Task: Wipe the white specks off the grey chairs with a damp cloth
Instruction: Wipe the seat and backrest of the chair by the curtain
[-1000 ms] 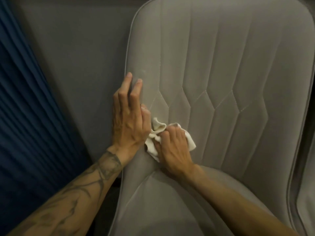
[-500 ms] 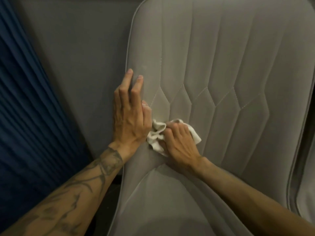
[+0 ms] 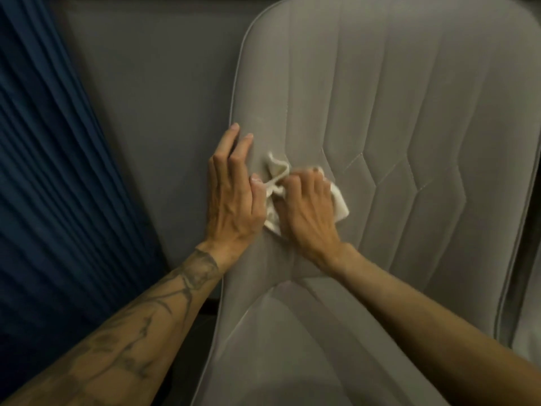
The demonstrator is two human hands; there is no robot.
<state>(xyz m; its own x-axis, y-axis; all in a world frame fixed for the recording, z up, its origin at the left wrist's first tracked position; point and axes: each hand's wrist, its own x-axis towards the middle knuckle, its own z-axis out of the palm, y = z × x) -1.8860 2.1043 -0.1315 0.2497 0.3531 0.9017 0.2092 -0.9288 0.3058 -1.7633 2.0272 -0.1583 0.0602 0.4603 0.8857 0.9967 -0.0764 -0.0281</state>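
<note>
A grey upholstered chair (image 3: 409, 127) with stitched panel seams fills the middle and right of the view. My right hand (image 3: 307, 212) presses a crumpled white cloth (image 3: 339, 205) against the lower left part of the backrest. One end of the cloth sticks up between my two hands. My left hand (image 3: 231, 191) lies flat along the backrest's left edge, fingers together and pointing up, touching the cloth at its thumb side. Faint pale marks show on the fabric just above my left fingertips.
A dark blue pleated curtain (image 3: 44, 186) hangs at the left. A plain grey wall (image 3: 161, 112) lies behind the chair. The edge of a second grey chair (image 3: 530, 317) shows at the far right.
My right hand has pushed the cloth up the backrest and slightly left, closer to my left hand. My left hand has stayed on the chair's edge.
</note>
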